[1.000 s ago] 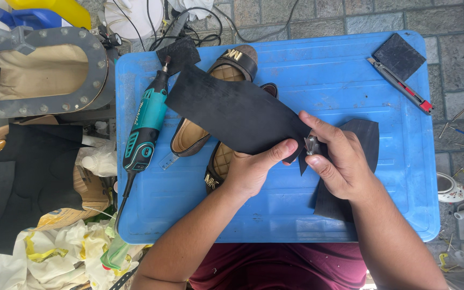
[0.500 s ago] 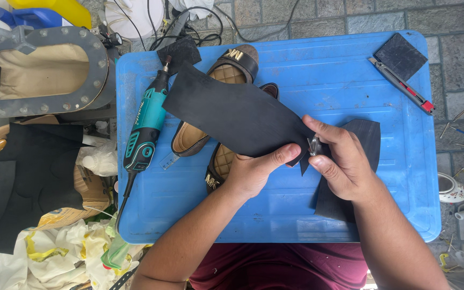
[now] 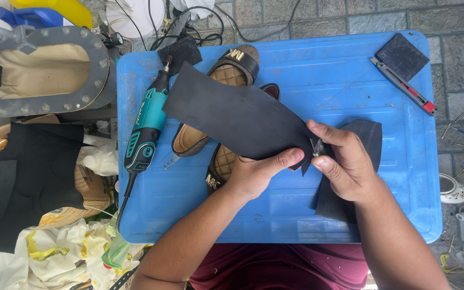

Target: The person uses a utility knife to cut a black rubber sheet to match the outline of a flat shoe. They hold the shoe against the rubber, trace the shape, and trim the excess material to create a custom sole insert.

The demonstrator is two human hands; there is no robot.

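Little has changed since the earlier frame; our grip has hardly shifted. Our left hand (image 3: 256,174) pinches the black rubber sheet (image 3: 237,118), matte and wedge-shaped, above the blue table (image 3: 318,70). Our right hand (image 3: 345,161) is closed on a small blade (image 3: 316,147) at its edge.

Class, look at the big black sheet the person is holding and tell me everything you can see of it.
The black sheet is a flat, matte piece, rubbery by its look, wider at its far left end and narrowing toward the hands. It is held above the blue tabletop, partly covering two brown shoes. The left hand pinches its near edge, and the right hand holds a small metal blade at its narrow, jagged tip.
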